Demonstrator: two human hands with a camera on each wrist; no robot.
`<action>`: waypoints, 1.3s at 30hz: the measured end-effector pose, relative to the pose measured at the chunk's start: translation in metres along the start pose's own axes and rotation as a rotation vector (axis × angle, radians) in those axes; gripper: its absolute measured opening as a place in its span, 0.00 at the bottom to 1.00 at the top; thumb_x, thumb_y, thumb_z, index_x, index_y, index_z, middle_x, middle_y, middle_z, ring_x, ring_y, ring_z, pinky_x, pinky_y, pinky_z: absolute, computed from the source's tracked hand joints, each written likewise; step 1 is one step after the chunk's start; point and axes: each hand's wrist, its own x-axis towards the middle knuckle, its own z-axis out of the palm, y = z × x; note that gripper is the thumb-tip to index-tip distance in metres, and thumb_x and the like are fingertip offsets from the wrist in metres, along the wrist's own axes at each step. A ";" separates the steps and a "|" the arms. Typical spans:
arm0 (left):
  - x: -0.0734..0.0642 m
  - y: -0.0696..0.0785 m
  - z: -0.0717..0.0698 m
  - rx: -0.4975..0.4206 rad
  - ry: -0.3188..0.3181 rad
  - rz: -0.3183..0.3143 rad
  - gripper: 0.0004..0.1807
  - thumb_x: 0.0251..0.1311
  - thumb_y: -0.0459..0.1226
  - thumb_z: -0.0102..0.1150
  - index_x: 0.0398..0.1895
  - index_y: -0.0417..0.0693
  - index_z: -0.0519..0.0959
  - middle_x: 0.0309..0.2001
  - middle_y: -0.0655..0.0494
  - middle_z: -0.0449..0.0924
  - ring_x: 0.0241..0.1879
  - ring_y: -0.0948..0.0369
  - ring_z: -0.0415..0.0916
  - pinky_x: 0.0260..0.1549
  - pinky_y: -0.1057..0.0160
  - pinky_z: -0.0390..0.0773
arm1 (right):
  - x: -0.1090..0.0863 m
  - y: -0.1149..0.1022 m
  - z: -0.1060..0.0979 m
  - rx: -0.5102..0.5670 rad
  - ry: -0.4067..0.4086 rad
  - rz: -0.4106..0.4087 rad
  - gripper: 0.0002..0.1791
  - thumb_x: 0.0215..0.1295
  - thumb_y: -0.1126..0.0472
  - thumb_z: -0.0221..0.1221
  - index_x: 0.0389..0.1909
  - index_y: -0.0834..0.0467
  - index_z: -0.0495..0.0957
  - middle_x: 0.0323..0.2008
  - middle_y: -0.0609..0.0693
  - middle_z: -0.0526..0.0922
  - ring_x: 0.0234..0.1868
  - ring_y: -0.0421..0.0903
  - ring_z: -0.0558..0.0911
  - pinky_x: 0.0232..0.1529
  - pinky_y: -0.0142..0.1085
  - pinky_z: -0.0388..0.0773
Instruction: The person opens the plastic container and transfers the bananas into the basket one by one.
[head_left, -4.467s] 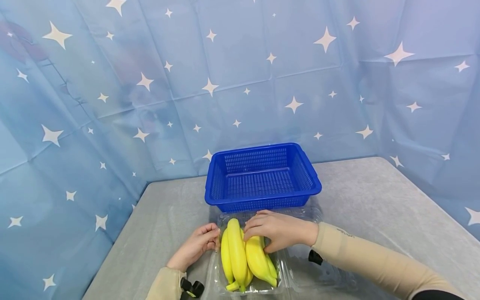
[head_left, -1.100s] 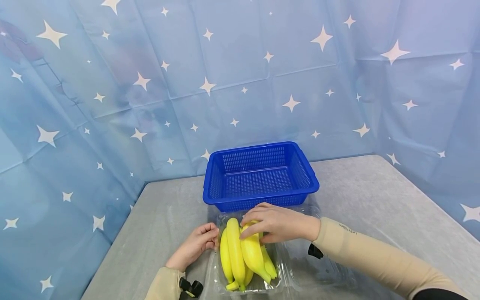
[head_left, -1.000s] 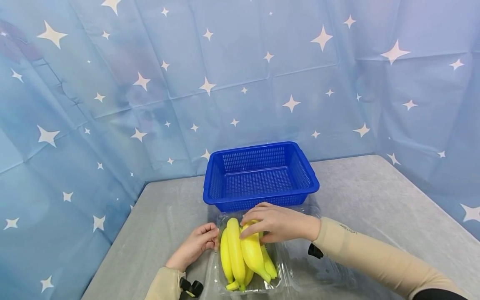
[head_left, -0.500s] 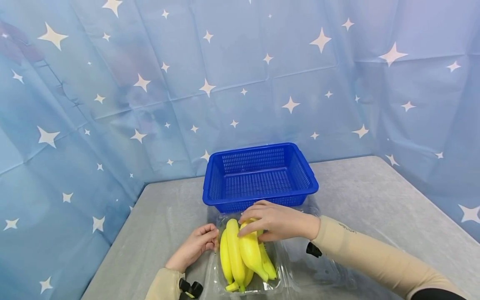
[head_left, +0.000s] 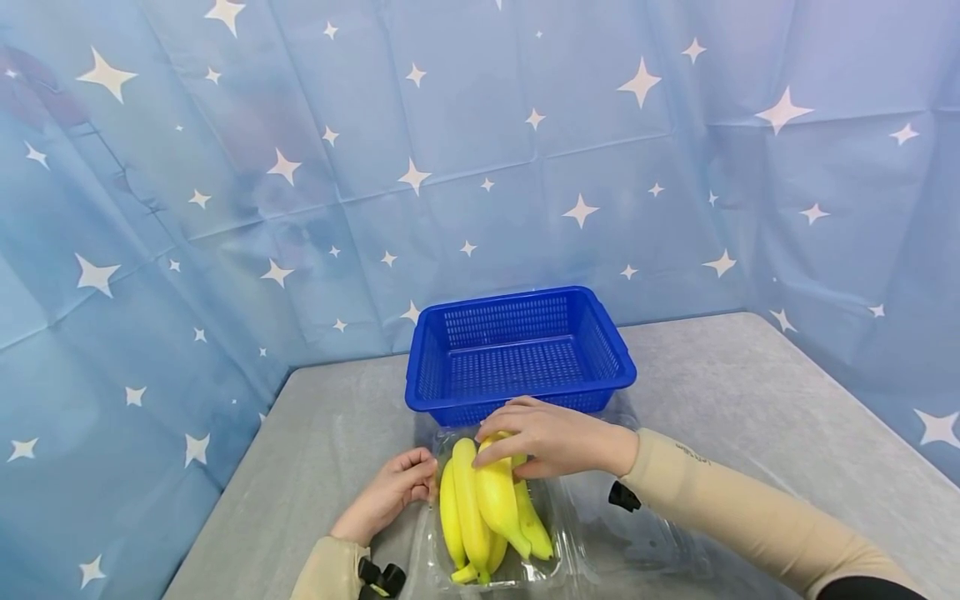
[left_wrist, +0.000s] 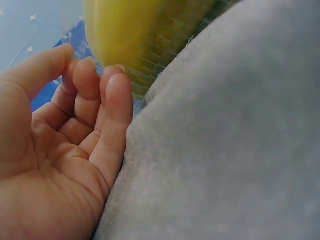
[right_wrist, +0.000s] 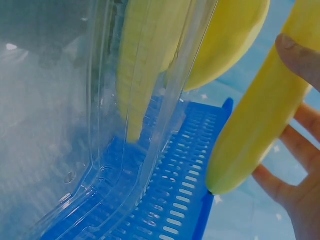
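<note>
My right hand (head_left: 558, 437) grips a yellow banana (head_left: 498, 500) near its far end, the thumb on one side and the fingers on the other. In the right wrist view that banana (right_wrist: 257, 125) stands apart from the clear plastic container (right_wrist: 40, 125). Below it, several other bananas (head_left: 471, 512) lie in the clear container (head_left: 567, 542), stem ends toward me. My left hand (head_left: 393, 492) is at the container's left rim, thumb and fingertips pinching its edge. In the left wrist view, the left hand's fingertips (left_wrist: 119, 95) are close beside a banana (left_wrist: 122, 35).
A blue perforated basket (head_left: 517, 362) stands just behind the container, against the far side of the grey table (head_left: 712, 375). The container's clear lid (head_left: 637, 533) lies folded out to the right, under my right forearm. A blue star-patterned curtain (head_left: 480, 150) hangs behind the table.
The right hand has taken hold of the top right banana and lifted it slightly, up and to the left. More of a banana beneath shows. My left hand has stayed at the rim.
</note>
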 end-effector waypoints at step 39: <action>-0.001 0.001 0.002 -0.002 -0.017 0.023 0.08 0.64 0.38 0.44 0.28 0.45 0.69 0.23 0.55 0.72 0.23 0.61 0.73 0.26 0.63 0.75 | 0.013 0.011 -0.024 -0.071 0.021 -0.005 0.24 0.53 0.53 0.61 0.53 0.42 0.68 0.51 0.43 0.71 0.52 0.41 0.69 0.50 0.39 0.65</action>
